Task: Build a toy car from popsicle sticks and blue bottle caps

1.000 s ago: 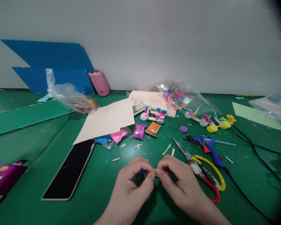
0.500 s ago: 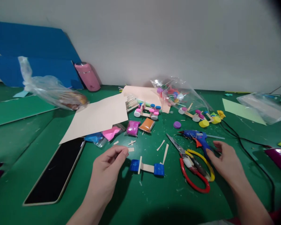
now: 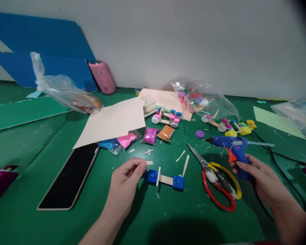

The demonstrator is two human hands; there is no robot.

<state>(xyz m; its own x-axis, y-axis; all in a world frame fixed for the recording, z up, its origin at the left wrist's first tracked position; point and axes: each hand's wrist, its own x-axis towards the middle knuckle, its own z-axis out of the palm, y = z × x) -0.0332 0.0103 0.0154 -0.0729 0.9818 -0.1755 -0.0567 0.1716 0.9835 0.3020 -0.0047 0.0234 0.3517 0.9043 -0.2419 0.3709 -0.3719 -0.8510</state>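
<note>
My left hand (image 3: 130, 177) is pinched on the end of a small wooden piece (image 3: 149, 163). Just right of its fingertips lies a wooden strip with a blue cap at each end (image 3: 166, 179) and a short stick across it. My right hand (image 3: 255, 173) is wrapped round the handle of a blue glue gun (image 3: 228, 143), whose nozzle points left and whose trigger is orange. A translucent glue stick sticks out of its back. Between the hands lie scissors with red and yellow handles (image 3: 218, 200), beside loose wooden strips (image 3: 185, 165).
A phone (image 3: 68, 180) lies at the left, partly under cream paper (image 3: 112, 119). Behind are small cap-wheeled models (image 3: 165, 119), clay packets (image 3: 150, 135), a clear bag (image 3: 214, 102) and a pink bottle (image 3: 102, 77). A black cord (image 3: 272, 163) runs at the right.
My right hand has closed round the glue gun's handle and the gun is lifted slightly. My left hand keeps its pinch. The whole view has shifted a little.
</note>
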